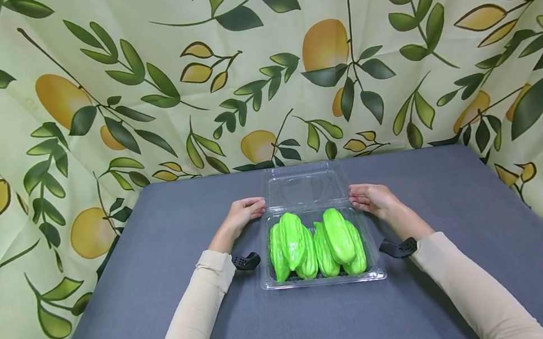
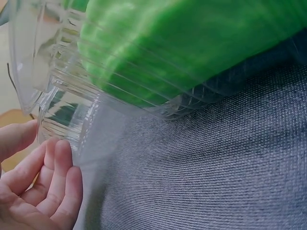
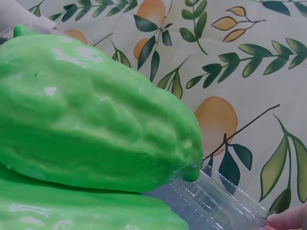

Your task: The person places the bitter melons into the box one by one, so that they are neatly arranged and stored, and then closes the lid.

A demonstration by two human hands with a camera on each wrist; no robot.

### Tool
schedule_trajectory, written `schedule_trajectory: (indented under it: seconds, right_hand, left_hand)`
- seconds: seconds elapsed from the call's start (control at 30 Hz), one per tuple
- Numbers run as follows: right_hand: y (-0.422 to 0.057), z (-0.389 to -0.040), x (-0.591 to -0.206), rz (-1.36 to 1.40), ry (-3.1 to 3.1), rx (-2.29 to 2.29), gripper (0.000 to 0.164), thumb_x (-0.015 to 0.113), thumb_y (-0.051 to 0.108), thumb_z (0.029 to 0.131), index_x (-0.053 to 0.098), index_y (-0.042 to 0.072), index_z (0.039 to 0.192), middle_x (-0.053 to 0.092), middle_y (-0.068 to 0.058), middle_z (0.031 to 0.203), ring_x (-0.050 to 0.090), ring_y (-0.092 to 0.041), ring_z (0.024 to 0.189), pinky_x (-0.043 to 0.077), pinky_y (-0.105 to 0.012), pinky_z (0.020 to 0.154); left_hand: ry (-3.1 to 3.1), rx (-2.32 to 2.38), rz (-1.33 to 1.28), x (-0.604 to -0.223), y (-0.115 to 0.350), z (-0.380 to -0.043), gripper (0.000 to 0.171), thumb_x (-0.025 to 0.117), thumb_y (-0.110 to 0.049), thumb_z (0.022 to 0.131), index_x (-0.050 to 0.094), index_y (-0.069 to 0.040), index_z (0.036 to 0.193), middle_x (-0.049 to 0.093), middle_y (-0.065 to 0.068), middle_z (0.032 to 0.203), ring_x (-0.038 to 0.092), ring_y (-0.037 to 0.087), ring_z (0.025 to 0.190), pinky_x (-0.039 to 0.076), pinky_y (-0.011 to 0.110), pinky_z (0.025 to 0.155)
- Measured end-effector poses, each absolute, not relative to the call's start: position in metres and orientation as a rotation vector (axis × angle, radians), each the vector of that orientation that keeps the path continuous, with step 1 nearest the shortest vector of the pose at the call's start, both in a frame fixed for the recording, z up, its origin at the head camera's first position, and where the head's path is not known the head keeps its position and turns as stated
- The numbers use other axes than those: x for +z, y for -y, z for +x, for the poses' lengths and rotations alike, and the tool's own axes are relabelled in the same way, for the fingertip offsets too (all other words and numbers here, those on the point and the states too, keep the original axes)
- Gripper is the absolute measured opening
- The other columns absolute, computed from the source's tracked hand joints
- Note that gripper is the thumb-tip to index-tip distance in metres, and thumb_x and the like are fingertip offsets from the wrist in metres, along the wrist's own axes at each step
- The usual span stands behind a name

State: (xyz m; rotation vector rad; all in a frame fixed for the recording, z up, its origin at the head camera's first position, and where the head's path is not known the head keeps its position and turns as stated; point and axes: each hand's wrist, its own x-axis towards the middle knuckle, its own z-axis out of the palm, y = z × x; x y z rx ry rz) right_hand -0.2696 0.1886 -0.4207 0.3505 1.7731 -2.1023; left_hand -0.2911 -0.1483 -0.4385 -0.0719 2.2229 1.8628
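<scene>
A clear plastic clamshell container [image 1: 323,282] stands on the table with its lid [image 1: 306,184] laid back on the far side. Inside, several glossy, bright green, ridged gourd-like pieces [image 1: 292,240] are stacked in two groups. My left hand [image 1: 243,213] pinches the lid's left edge near the hinge; thumb and fingertips meet the plastic in the left wrist view. At the opposite edge, my right hand [image 1: 374,197] pinches the lid too. Only the fingertips of that hand show in the right wrist view, where a green piece [image 3: 100,115] fills much of the picture.
A grey cloth covers the table [image 1: 165,295]. Behind and beside it hangs a leaf-and-fruit patterned curtain [image 1: 260,80]. Black wrist-worn devices [image 1: 246,261] sit at both cuffs, close to the container's sides.
</scene>
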Motion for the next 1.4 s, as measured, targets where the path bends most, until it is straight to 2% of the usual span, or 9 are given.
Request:
schedule_trajectory:
  seconds: [0.1, 0.3, 0.67, 1.1, 1.4]
  right_hand:
    - [-0.1891, -0.2699, -0.42, 0.354, -1.771, -2.103, 0.056, 0.049, 0.008, 0.099, 0.027, -0.005, 0.149, 0.067, 0.01, 0.073, 0.064, -0.001, 0.07, 0.054, -0.015, 0.068]
    - [-0.1888, -0.2701, -0.4187, 0.359, -1.769, -2.114, 0.056, 0.05, 0.006, 0.098, 0.028, -0.005, 0.148, 0.067, 0.01, 0.073, 0.063, -0.001, 0.068, 0.054, -0.015, 0.069]
    - [-0.1888, -0.2698, -0.4191, 0.322, -1.824, -2.095, 0.054, 0.049, 0.003, 0.097, 0.029, -0.009, 0.146, 0.065, 0.009, 0.074, 0.061, -0.001, 0.069, 0.054, -0.014, 0.068]
    - [-0.1881, -0.2691, -0.4173, 0.308, -1.903, -2.088, 0.053, 0.049, 0.001, 0.097, 0.031, -0.007, 0.147, 0.064, 0.01, 0.076, 0.062, -0.001, 0.069, 0.054, -0.014, 0.068]
    - [-0.1844, -0.2696, -0.4179, 0.306, -1.983, -2.103, 0.054, 0.054, 0.0, 0.094, 0.036, -0.007, 0.144, 0.062, 0.011, 0.074, 0.061, -0.001, 0.068, 0.055, -0.014, 0.066]
  left_hand:
    - [-2.248, 1.841, -0.061, -0.4367, 0.1478, -0.2902, 0.035, 0.057, -0.009, 0.096, 0.058, 0.009, 0.126, 0.069, 0.018, 0.112, 0.062, -0.001, 0.075, 0.056, 0.027, 0.091]
    - [-2.272, 1.846, -0.045, -0.4354, 0.1469, -0.2888, 0.035, 0.058, -0.008, 0.095, 0.057, 0.008, 0.127, 0.062, 0.027, 0.124, 0.061, -0.002, 0.075, 0.055, 0.029, 0.094]
    - [-2.288, 1.863, -0.052, -0.4337, 0.1463, -0.287, 0.036, 0.059, -0.009, 0.095, 0.058, 0.007, 0.127, 0.061, 0.026, 0.128, 0.064, 0.0, 0.081, 0.054, 0.032, 0.097]
    - [-2.328, 1.869, -0.045, -0.4305, 0.1453, -0.286, 0.034, 0.061, -0.008, 0.094, 0.06, 0.005, 0.125, 0.067, 0.021, 0.121, 0.063, -0.003, 0.078, 0.056, 0.029, 0.092]
    - [-2.322, 1.907, -0.093, -0.4315, 0.145, -0.2865, 0.033, 0.063, -0.006, 0.092, 0.062, 0.003, 0.124, 0.072, 0.01, 0.106, 0.062, -0.004, 0.076, 0.056, 0.029, 0.092]
